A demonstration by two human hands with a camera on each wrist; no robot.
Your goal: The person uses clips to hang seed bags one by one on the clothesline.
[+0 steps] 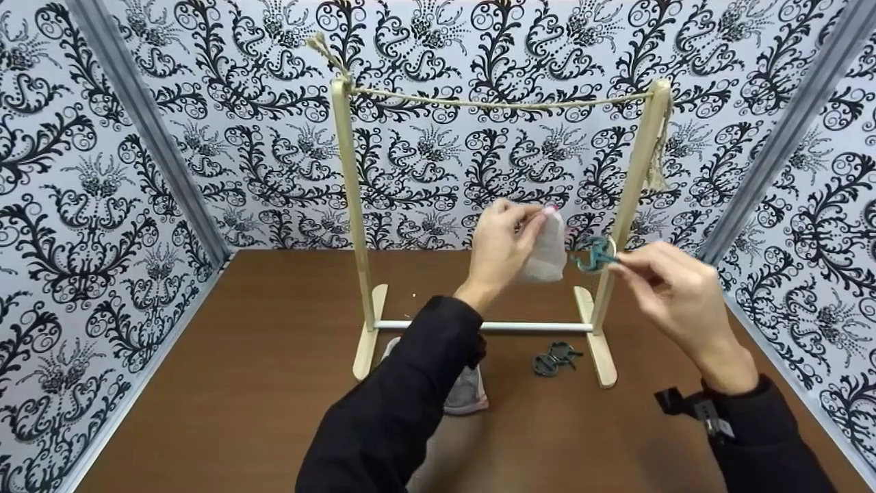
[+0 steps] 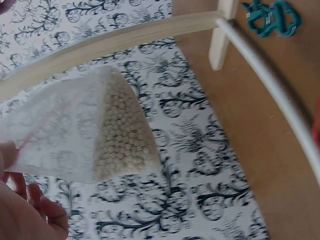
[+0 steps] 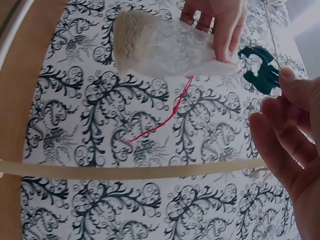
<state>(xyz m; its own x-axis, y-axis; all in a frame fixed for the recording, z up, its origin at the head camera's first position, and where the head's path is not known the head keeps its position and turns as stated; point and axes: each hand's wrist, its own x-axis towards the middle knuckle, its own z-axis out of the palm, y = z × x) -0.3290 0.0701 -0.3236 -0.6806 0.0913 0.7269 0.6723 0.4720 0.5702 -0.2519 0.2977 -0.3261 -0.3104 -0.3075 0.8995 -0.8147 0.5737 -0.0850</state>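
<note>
My left hand (image 1: 503, 246) pinches the top of a small sheer white drawstring bag (image 1: 547, 253) and holds it up above the table. Pale, bead-like pieces (image 2: 122, 135) fill the bag's lower end in the left wrist view. A red drawstring (image 3: 175, 109) trails from the bag's top in the right wrist view. Just to the right, my right hand (image 1: 684, 294) pinches a teal plastic clip (image 1: 594, 255) between thumb and index finger. The clip is close beside the bag's mouth and apart from it.
Behind the hands stands a wooden frame (image 1: 352, 185) with a slack rope (image 1: 499, 105) across its top and a white bar (image 1: 520, 326) low down. More dark green clips (image 1: 558, 359) lie near its right foot. Another mesh bag (image 1: 469, 394) is partly hidden under my left forearm.
</note>
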